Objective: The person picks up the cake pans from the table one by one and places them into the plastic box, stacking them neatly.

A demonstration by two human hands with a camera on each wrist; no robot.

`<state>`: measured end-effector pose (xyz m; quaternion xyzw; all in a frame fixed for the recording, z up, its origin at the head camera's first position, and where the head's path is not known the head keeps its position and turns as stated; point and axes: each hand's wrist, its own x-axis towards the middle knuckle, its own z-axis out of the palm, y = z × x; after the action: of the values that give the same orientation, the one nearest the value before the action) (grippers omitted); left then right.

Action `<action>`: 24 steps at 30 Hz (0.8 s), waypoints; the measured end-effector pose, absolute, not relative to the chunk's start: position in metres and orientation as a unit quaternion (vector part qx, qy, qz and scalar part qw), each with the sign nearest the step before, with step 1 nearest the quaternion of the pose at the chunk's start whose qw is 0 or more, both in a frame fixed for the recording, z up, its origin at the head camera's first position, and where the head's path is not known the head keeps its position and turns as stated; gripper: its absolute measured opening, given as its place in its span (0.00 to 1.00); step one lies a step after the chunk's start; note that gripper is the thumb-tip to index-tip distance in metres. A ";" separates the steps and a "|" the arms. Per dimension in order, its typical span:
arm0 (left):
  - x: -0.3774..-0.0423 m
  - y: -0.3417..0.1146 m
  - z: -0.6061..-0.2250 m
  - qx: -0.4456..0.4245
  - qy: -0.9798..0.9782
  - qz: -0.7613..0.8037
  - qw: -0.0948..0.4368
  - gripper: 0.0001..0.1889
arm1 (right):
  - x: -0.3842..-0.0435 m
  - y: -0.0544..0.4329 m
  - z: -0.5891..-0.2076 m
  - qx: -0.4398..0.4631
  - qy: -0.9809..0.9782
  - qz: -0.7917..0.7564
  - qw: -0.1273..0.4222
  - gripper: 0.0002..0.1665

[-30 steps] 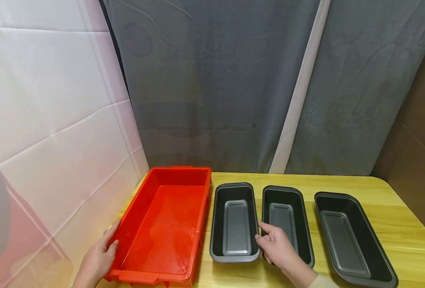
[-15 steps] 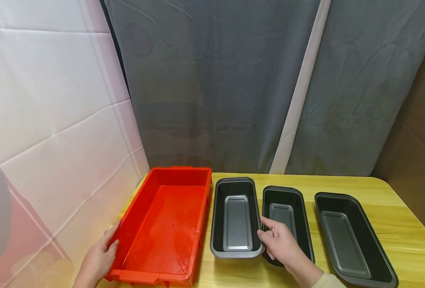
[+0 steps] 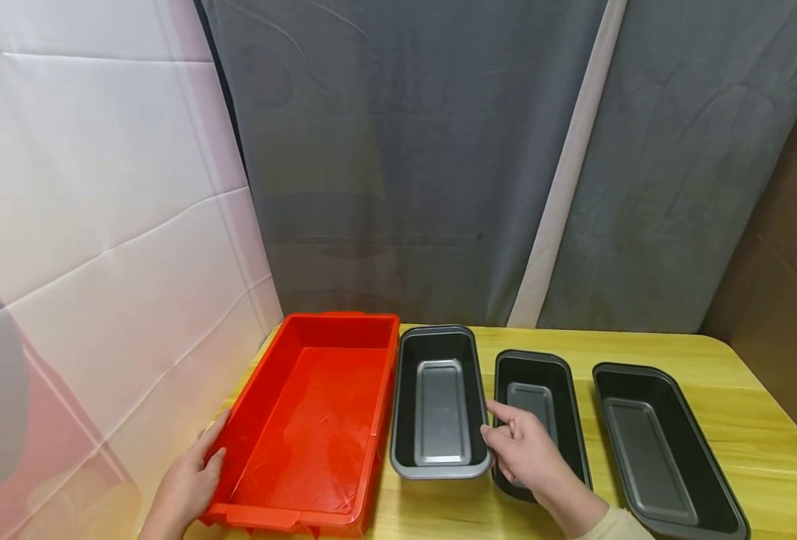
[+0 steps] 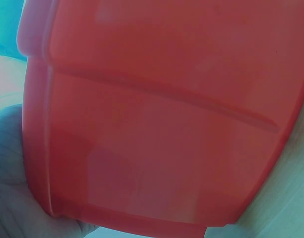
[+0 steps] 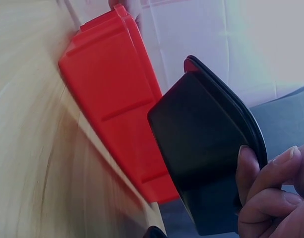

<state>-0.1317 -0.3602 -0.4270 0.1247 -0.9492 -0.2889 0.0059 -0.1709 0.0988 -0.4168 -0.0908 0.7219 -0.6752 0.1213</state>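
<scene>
Dark grey rim between thumb and fingers: the right hand (image 3: pixel 528 454) pinches the held pan (image 3: pixel 442 412) by its right side, toward the near end. From above the pan looks almost level; the right wrist view shows its underside and outer wall, with a gap between it and the wood, so it is up off the table (image 3: pixel 743 401). That view also shows the fingertips, bent against the outside just under the lip.

Just left of the pan lies the red bin (image 3: pixel 304 420), its inside seen only from the head. The pan's left rim overlaps the bin's edge there; whether they touch cannot be told. The left hand (image 3: pixel 187 480) holds the bin by its near left part, thumb over the rim; the left wrist view shows mostly the bin's ribbed outer wall and hides the fingertips.

Right of the held pan, partly behind the right hand, stands the middle pan (image 3: pixel 540 394), and farther right the last pan (image 3: pixel 651 450), both upright on the table. Beyond are a grey curtain (image 3: pixel 405 150) with a pale strip (image 3: pixel 567 180), white fabric (image 3: pixel 101 172) at left and a brown panel (image 3: pixel 777 262) at right.
</scene>
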 end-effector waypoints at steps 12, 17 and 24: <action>-0.131 -0.360 -0.426 0.121 -0.950 -0.288 0.010 0.32 | -0.170 0.097 -0.409 -0.089 0.727 -0.670 0.122 0.35; -0.131 -0.359 -0.427 0.122 -0.949 -0.292 0.009 0.32 | -0.170 0.097 -0.407 -0.098 0.723 -0.673 0.124 0.35; -0.131 -0.359 -0.426 0.128 -0.945 -0.300 0.005 0.33 | -0.170 0.095 -0.404 -0.103 0.714 -0.681 0.129 0.35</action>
<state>-0.1309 -0.3591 -0.4265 0.1276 -0.9453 -0.3003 0.0046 -0.1701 0.0946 -0.4045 -0.1032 0.7137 -0.6808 0.1286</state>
